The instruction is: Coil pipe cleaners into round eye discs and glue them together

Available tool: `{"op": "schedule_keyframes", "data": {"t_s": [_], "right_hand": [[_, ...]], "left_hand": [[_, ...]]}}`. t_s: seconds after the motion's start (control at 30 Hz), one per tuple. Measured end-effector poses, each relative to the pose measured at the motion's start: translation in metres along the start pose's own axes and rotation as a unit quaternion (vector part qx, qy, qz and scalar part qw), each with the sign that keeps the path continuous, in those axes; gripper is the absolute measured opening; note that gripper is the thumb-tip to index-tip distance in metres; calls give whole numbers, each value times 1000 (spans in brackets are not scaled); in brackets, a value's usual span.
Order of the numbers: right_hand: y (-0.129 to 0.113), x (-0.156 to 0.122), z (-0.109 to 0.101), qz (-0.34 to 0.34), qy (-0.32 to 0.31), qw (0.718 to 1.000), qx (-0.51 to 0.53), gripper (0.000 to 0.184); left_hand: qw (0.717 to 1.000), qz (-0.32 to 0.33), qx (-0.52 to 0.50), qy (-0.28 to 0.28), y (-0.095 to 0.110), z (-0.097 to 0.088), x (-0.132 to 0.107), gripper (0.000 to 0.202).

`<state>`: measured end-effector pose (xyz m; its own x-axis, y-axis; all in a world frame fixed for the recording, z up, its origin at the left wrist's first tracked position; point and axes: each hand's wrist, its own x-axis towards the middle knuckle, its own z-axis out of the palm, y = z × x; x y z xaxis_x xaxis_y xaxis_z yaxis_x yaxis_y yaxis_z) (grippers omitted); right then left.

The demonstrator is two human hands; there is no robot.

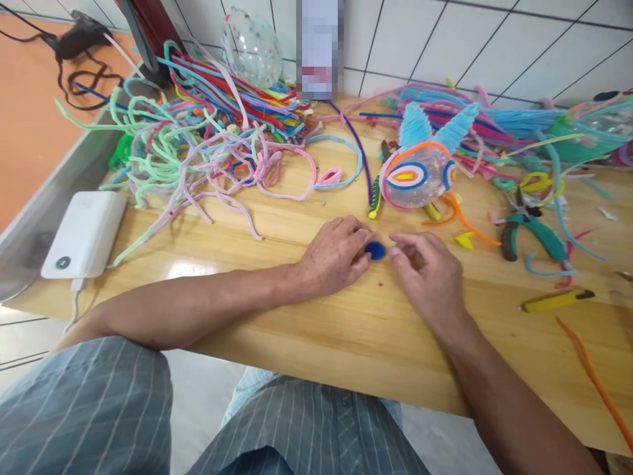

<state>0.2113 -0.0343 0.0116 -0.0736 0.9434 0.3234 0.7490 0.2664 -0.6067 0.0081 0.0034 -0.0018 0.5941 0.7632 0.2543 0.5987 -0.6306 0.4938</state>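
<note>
Blue disc [375,251], down on the surface [316,336]! Left hand [333,257] curls its fingers at one edge, gripping or not, I can't tell; across from it, right hand [431,272] has thumb and fingers parted, nothing visibly held. Light, even pressure should guard that round rim.

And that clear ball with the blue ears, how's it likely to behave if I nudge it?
The ball may be light for its size, since it's see-through and looks hollow. It could roll or tip, given its rounded body. The ears would probably bend rather than snap, as they look fuzzy and soft.
</note>
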Motion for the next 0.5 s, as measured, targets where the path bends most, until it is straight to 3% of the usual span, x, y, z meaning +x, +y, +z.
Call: {"op": "schedule_keyframes", "data": {"t_s": [0.13,0.5], "right_hand": [[-4,3,-10,46,32,998,15,12],[-14,-2,-3,41,28,997,64,18]], "left_hand": [[1000,14,-7,8,0,-1,0,31],[999,28,41,-23,-1,1,2,25]]}}
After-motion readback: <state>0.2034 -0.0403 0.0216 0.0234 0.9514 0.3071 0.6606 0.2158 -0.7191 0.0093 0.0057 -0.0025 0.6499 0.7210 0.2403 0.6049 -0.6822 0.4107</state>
